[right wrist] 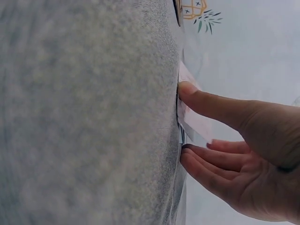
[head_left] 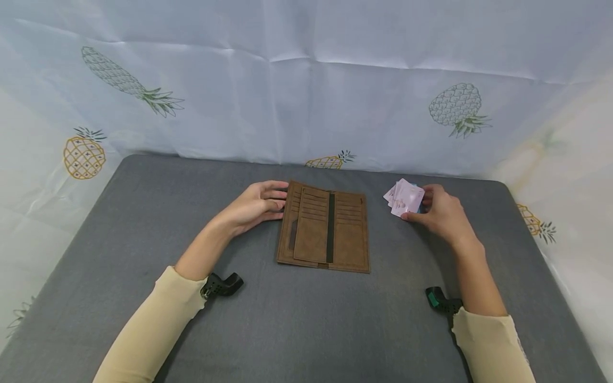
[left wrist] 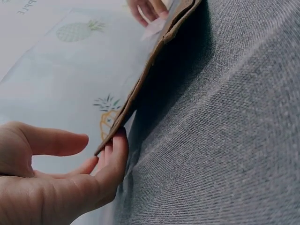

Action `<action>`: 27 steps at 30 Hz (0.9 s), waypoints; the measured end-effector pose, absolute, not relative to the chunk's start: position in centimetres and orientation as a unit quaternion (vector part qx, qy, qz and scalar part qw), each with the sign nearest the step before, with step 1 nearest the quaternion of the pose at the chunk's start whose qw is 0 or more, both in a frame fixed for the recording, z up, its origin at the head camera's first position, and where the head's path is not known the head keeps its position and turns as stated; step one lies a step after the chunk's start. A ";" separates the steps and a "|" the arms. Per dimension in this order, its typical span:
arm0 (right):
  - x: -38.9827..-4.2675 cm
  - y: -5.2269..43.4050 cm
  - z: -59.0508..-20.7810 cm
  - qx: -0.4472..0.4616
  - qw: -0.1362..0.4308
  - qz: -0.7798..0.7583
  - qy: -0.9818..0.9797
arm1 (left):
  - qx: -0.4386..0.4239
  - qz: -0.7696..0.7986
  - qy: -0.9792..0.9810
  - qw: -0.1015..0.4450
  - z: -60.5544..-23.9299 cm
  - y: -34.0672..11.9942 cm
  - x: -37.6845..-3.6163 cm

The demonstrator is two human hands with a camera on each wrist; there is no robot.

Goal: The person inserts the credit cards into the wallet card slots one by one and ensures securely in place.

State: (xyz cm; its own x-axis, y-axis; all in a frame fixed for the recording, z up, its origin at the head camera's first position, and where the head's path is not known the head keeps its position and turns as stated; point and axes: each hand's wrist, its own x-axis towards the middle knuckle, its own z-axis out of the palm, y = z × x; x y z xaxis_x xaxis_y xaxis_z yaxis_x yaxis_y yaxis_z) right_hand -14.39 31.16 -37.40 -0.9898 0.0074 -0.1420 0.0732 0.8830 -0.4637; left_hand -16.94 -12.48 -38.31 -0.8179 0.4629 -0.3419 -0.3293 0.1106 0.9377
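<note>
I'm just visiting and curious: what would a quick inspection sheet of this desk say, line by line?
Surface: grey fabric-covered table, flat.
Job's things: brown wallet lying open in the middle, card slots up; small stack of pale cards to its right.
Clutter: nothing seen.
Hands: left hand touches the wallet's left edge with its fingertips; right hand pinches the cards, thumb on top, fingers below.
Cables: nothing seen; a black camera mount sits on each wrist.
Surroundings: white sheet with pineapple prints hung behind and at both sides of the table.
</note>
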 end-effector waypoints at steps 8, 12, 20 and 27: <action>-14.1 32.3 -37.4 0.008 0.010 -0.277 0.961 | 0.039 0.667 0.684 0.294 -38.7 -12.3 -17.0; -14.2 32.9 -36.9 -0.008 0.016 -0.328 0.945 | 0.041 0.665 0.687 0.290 -39.1 -12.3 -17.0; -15.4 31.7 -34.7 -0.044 0.032 -0.426 0.903 | 0.051 0.649 0.705 0.283 -39.2 -12.4 -16.8; -15.9 29.1 -33.2 -0.067 0.036 -0.469 0.880 | 0.047 0.646 0.710 0.276 -39.0 -12.3 -16.7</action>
State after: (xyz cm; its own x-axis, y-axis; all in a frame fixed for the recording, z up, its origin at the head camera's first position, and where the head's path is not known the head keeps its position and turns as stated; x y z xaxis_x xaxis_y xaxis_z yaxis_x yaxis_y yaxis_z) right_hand -15.90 29.10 -33.15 -0.9884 -0.1516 0.0003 -0.0847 0.5505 -0.8305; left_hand -16.66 -12.26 -38.96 -0.8431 0.4239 -0.3309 -0.2898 0.1602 0.9436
